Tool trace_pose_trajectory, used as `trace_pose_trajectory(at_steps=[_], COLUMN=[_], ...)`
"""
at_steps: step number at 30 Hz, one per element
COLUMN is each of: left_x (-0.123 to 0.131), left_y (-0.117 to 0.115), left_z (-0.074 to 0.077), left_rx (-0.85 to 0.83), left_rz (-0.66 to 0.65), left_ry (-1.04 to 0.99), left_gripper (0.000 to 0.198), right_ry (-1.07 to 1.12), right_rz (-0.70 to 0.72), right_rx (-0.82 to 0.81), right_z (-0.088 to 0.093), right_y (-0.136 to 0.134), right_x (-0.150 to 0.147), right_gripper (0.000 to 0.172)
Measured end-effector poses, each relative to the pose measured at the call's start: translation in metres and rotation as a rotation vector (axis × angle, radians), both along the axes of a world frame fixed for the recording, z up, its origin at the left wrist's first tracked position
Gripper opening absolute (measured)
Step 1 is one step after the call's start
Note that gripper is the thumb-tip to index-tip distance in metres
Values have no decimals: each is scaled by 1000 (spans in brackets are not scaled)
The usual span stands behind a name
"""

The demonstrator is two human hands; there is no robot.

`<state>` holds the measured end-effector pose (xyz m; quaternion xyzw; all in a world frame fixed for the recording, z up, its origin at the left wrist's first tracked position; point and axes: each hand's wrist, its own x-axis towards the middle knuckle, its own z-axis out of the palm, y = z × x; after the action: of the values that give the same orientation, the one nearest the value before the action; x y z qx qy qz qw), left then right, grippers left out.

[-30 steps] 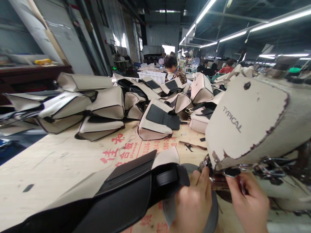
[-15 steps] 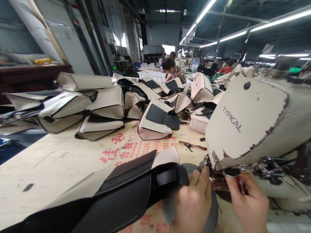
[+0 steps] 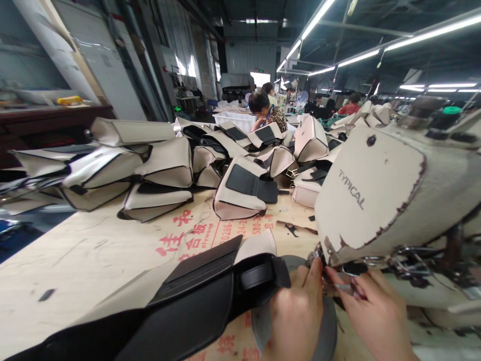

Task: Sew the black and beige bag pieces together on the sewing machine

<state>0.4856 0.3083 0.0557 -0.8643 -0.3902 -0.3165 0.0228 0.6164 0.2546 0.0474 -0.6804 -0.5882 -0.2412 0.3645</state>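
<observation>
A half-made cream and black leather bag [image 3: 195,306] lies slantwise across the lower middle, its black strap-like end [image 3: 281,273] against my left hand [image 3: 296,313]. My left hand is closed at that end, fingers bent beside the presser foot of a cream sewing machine [image 3: 376,185]; its thumb is hidden. Just under the machine head, my right hand [image 3: 379,311] pinches a slim metal tool [image 3: 347,288], whose kind is unclear. The tool's tip points toward the left fingertips. A grey round plate [image 3: 259,326] sits partly behind my left hand.
Many similar bags [image 3: 244,188] are heaped along the far side of the plywood table [image 3: 124,250]. Brown and black scraps [image 3: 296,228] lie near the machine. Beyond the heap, a person in a patterned top [image 3: 276,118] sits bent by a white crate [image 3: 235,120].
My right hand has moved left, closer to my left fingertips, and the slim tool now shows more clearly. The machine sits slightly differently in view. My left hand and the bag have hardly moved.
</observation>
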Motion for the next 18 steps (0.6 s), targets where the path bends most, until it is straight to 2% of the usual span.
trace_pose_trajectory(at_steps=[5, 13, 15, 18], left_x=[0, -2, -4, -10], left_y=[0, 1, -1, -4], left_z=[8, 10, 7, -3], left_rx=[-39, -166, -188, -159], left_rz=[9, -23, -45, -60], left_ry=[44, 36, -20, -110], left_gripper=[40, 51, 48, 43], right_ry=[-27, -235, -207, -19], right_rz=[40, 14, 24, 93], right_rx=[-45, -76, -81, -83], right_z=[7, -7, -8, -7], right_y=[1, 10, 9, -1], right_x=[-2, 3, 4, 6], right_gripper=[28, 20, 20, 18])
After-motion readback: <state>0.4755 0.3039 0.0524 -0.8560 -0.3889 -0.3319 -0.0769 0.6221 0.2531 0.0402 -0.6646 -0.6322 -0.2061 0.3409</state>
